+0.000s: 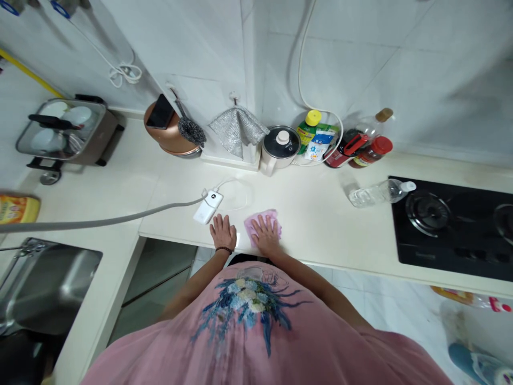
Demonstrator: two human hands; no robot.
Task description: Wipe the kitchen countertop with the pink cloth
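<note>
My right hand (pixel 265 235) lies flat with fingers spread on a pink cloth (pixel 249 224), pressing it against the cream countertop (pixel 320 224). Part of the cloth is hidden under the palm. To its left, my left hand (pixel 223 233) rests palm down near the counter's front edge, fingers apart and holding nothing. Just beyond my left fingertips is a white power bank (pixel 208 207) with a white cable plugged in. A grey hose (pixel 160 208) stretches across the counter and ends close to the power bank.
A lidded small pot (pixel 280 143), bottles and packets line the wall. A clear plastic bottle (pixel 377 193) lies by the black gas stove (pixel 452 256) at right. On the left are a steel sink (pixel 60 283) and a glass-lidded electric pan (pixel 92 141) holding bowls.
</note>
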